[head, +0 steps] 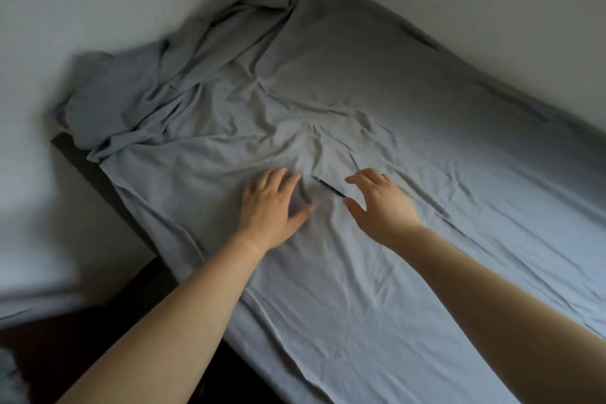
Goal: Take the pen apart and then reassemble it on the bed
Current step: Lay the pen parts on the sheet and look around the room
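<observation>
**Pen lay between two open hands on the bed**

Pale walls stood behind the bed (492, 174) on two sides, and the bed filled most of the view. It was covered with a grey-blue sheet (360, 289), wrinkled in many places and gathered into a loose heap (183, 75) toward the far corner. A dark edge of the bed frame (98, 180) showed on the left side, with dark floor (82, 348) below it.

The pen (329, 187), thin and dark, lay on the sheet in a slanted line, in one piece as far as I could see. It was between the two hands of the person. The left hand (273, 207) was flat over the sheet just beside the pen, fingers spread, its grip released and holding nothing. The right hand (380, 203) was on the other side, fingers curved and open, thumb near the closer end of the pen; I could not tell if the thumb touched it. Both forearms were bare.
</observation>
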Available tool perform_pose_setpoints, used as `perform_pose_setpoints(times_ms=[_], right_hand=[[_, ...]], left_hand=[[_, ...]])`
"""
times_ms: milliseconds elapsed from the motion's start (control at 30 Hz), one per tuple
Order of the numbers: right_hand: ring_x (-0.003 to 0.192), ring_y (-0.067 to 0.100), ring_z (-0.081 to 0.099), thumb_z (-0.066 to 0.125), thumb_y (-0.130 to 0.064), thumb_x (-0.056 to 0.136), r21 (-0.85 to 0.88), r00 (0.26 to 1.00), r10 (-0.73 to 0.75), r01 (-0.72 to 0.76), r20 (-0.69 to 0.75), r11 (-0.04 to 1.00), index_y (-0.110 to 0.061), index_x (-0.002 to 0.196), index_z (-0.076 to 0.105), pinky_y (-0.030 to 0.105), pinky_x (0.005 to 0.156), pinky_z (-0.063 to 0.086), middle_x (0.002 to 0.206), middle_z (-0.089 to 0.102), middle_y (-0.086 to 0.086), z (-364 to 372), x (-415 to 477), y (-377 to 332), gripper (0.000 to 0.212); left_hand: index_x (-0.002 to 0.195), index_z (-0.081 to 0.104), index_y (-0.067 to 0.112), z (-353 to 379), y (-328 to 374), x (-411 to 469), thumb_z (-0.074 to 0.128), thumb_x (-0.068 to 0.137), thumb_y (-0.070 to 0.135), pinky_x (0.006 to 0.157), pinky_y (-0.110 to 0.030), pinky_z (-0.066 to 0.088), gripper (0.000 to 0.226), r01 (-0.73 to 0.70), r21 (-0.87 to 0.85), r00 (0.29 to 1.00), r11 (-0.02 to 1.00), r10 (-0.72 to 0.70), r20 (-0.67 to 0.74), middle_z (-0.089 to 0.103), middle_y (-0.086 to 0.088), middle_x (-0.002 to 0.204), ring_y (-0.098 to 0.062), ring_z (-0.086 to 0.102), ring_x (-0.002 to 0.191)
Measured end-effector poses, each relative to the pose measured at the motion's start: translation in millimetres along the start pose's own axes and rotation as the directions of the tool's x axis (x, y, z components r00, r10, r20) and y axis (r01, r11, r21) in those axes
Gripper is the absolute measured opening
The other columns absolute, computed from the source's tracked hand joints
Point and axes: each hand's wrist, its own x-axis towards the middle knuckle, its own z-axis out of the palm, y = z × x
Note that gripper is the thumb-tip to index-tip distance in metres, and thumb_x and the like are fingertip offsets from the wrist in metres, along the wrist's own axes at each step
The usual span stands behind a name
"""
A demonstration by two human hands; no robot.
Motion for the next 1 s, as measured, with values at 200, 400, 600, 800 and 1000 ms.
perform_pose_setpoints(times_ms=[200, 400, 600, 800, 1000], right_hand=[[0.098, 0.027, 0.052, 0.058, -0.030, 0.084, 0.063, 1.000, 0.013, -0.013, -0.009, 0.998, -0.016, 0.103, 0.057, 0.030, 0.068, 0.040, 0.106, 0.056, 0.007, 37.1, 36.3, 4.9, 0.023], [0.071, 0.028, 0.059, 0.055, -0.023, 0.086, 0.146, 0.979, 0.055, -0.026, -0.197, 0.989, -0.012, 0.089, 0.058, 0.027, 0.054, 0.033, 0.089, 0.062, 0.008, 28.4, 62.5, 0.7, 0.011], [0.090, 0.027, 0.056, 0.056, -0.026, 0.087, 0.083, 0.991, 0.068, -0.058, -0.117, 0.995, -0.010, 0.102, 0.056, 0.032, 0.064, 0.043, 0.103, 0.059, 0.010, 32.6, 70.3, -2.0, 0.022], [0.088, 0.029, 0.057, 0.051, -0.020, 0.089, 0.119, 0.989, 0.085, -0.071, -0.122, 0.990, -0.009, 0.096, 0.058, 0.036, 0.066, 0.046, 0.101, 0.060, 0.012, 28.6, 63.8, -1.9, 0.015], [0.082, 0.027, 0.056, 0.050, -0.018, 0.090, 0.158, 0.984, 0.090, -0.066, -0.153, 0.985, -0.008, 0.097, 0.058, 0.031, 0.064, 0.039, 0.098, 0.060, 0.012, 16.1, 29.2, -0.6, 0.015]], left_hand=[[0.132, 0.042, 0.032, 28.2, -10.6, 7.7, 0.048, 0.076, 0.060, 0.103, -0.050, 0.031, 0.063, 0.001, 0.004, 0.987, 1.000, 0.000, -0.160, 0.045, -0.001, 0.140, -0.024, 0.043, 0.125], [0.129, 0.043, 0.033, 30.9, -11.6, 10.6, 0.049, 0.074, 0.061, 0.103, -0.050, 0.030, 0.062, 0.006, -0.046, 0.982, 0.999, -0.015, -0.189, 0.045, 0.001, 0.139, -0.022, 0.041, 0.125], [0.130, 0.041, 0.034, 33.1, -11.6, 10.4, 0.047, 0.074, 0.063, 0.105, -0.051, 0.028, 0.063, 0.015, -0.058, 0.982, 0.998, -0.025, -0.187, 0.041, 0.003, 0.143, -0.019, 0.038, 0.129], [0.131, 0.040, 0.034, 34.1, -11.7, 10.4, 0.045, 0.074, 0.064, 0.105, -0.053, 0.026, 0.064, 0.003, -0.036, 0.983, 0.999, -0.010, -0.186, 0.039, 0.002, 0.146, -0.020, 0.035, 0.132], [0.139, 0.031, 0.031, 21.4, -8.7, 2.5, 0.041, 0.081, 0.062, 0.110, -0.054, 0.020, 0.066, -0.020, 0.002, 0.998, 1.000, 0.020, -0.057, 0.026, -0.002, 0.153, -0.024, 0.024, 0.139]])
